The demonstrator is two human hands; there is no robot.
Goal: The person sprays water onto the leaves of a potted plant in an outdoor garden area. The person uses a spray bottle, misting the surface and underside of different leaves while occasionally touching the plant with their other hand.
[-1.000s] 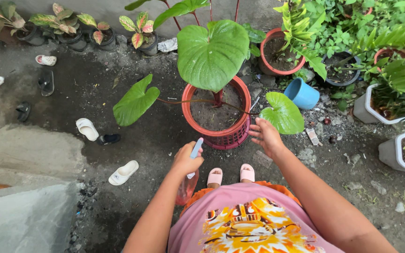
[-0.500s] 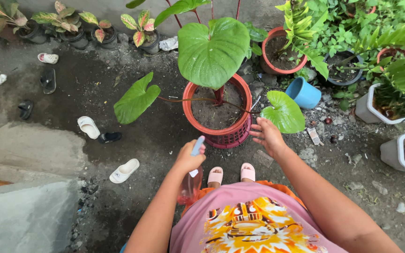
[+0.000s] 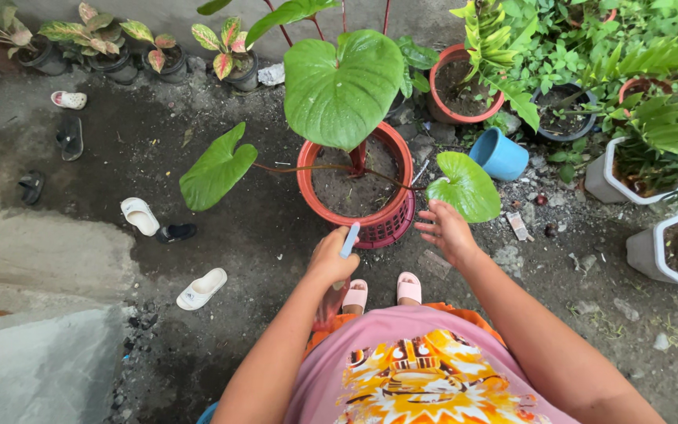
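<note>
So from where I'm standing, the person's left hand (image 3: pixel 329 257) is wrapped tight around a slim light-blue handle (image 3: pixel 350 239), some small tool, can't tell what kind since the working end is hidden behind the fist. The right hand (image 3: pixel 447 231) is open, fingers spread, hovering just beside the lower big heart-shaped green leaf (image 3: pixel 467 187) and not quite touching it as far as I can see. Both hands sit right at the near rim of the round orange-red plastic pot (image 3: pixel 355 210), which stands on the wet dark ground (image 3: pixel 260 235) straight in front of their pink sandals (image 3: pixel 382 290), nested in a darker red slotted basket (image 3: pixel 390 229). If it were me, I'd use that free hand to gently lift the leaf aside by its stem rather than the blade, because those long thin stalks look like they'd snap easily. Then bring the tool in low over the bare soil (image 3: pixel 347 184), keeping clear of the central stem. Footing looks slick too, so I'd stay planted.
</note>
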